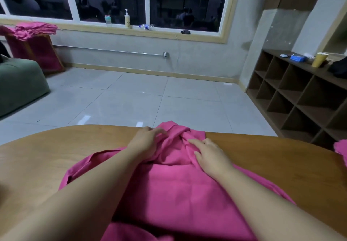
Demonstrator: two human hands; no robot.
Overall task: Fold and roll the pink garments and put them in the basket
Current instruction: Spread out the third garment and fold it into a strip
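Both forearms reach forward over the pink garment [169, 180], left hand [145, 140] fingers curled into its folds, right hand [210, 156] resting flat on it.

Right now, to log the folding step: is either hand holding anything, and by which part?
Left hand pinches the pink garment at its bunched far end; right hand rests flat there.
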